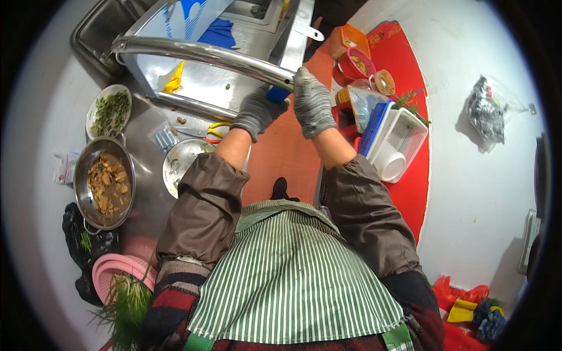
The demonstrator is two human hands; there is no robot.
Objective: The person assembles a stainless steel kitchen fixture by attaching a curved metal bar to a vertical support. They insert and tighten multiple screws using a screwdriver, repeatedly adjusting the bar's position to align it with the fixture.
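Note:
A stainless steel frame with round tubes lies tipped in front of me, over the metal worktop. My right hand [313, 102], in a grey knit glove, is closed round the end of its upper steel tube [216, 55]. Just to the left, my left hand [260, 112], gloved alike, has its fingers curled round a small blue piece [277, 93] below that tube end. The glove hides most of the blue piece, so its kind is unclear. The lower steel tube [196, 105] runs up to my left hand. Yellow-handled pliers [218, 127] lie by my left wrist.
On the worktop at left are a plate of greens [109, 111], a steel pan of cooked food [105, 183] and a patterned plate [175, 167]. A pink basket [108, 272] stands nearer me. At right, a red table [404, 202] bears a white basket [414, 136] and a pink bowl [349, 69].

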